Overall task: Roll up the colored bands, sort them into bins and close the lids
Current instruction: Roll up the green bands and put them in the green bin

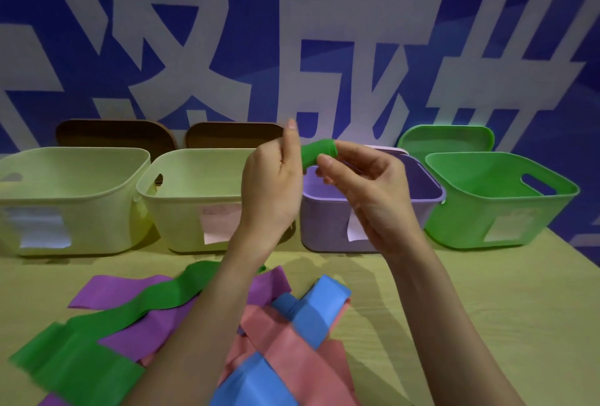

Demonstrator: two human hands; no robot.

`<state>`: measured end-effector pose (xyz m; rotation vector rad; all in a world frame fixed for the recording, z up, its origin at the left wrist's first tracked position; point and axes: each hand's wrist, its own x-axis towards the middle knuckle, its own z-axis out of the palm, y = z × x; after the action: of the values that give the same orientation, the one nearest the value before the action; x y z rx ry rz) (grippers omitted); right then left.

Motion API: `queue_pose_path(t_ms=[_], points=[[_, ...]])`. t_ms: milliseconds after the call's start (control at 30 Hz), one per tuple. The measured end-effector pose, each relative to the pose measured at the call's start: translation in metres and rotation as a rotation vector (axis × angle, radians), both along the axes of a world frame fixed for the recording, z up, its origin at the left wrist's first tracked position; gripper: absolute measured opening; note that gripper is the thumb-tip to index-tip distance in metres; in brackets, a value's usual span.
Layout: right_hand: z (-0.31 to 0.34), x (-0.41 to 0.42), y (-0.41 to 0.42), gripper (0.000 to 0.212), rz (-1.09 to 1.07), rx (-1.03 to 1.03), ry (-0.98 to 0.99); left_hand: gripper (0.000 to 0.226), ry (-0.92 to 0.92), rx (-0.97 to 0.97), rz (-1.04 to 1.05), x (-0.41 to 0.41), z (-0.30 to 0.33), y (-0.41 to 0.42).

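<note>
A small rolled end of a green band [316, 154] is held up in the air above the purple bin [373, 220]. My left hand [271, 184] and my right hand [363, 183] both pinch this roll between fingers and thumb. The rest of the green band [97, 337] trails down across the table to the near left. Purple bands [136, 288], pink bands [292, 350] and blue bands [321, 311] lie loose in a heap below my forearms. A green bin [500, 207] stands open at the far right.
Two pale yellow bins [71, 201] [188, 201] stand open on the left, with brown lids [113, 132] [233, 134] leaning behind them. A green lid [448, 139] leans behind the green bin. A blue patterned wall is close behind. Bare wooden table [470, 308] lies to the right.
</note>
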<state>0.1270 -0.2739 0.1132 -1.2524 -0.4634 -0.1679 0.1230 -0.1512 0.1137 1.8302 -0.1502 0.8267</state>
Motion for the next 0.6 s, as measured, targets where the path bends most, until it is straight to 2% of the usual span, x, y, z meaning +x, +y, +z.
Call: queue_pose_path(t_ms=[133, 200, 300, 467, 600], points=[[0.008, -0.006, -0.028, 0.021, -0.024, -0.003, 0.075, 0.052, 0.196, 0.14, -0.337, -0.007, 0.015, -0.001], [0.015, -0.01, -0.043, 0.013, -0.032, 0.015, 0.133, 0.05, 0.235, 0.213, -0.465, -0.011, 0.023, 0.002], [0.022, -0.02, -0.062, 0.008, -0.033, 0.003, 0.181, 0.025, 0.212, 0.189, -0.614, -0.019, 0.026, 0.004], [0.029, -0.038, -0.078, 0.008, -0.029, -0.05, 0.211, 0.018, 0.252, 0.163, -0.656, -0.035, 0.029, -0.007], [0.031, -0.048, -0.082, 0.013, 0.017, 0.046, 0.271, 0.018, 0.248, 0.16, -0.586, -0.048, 0.037, -0.019]])
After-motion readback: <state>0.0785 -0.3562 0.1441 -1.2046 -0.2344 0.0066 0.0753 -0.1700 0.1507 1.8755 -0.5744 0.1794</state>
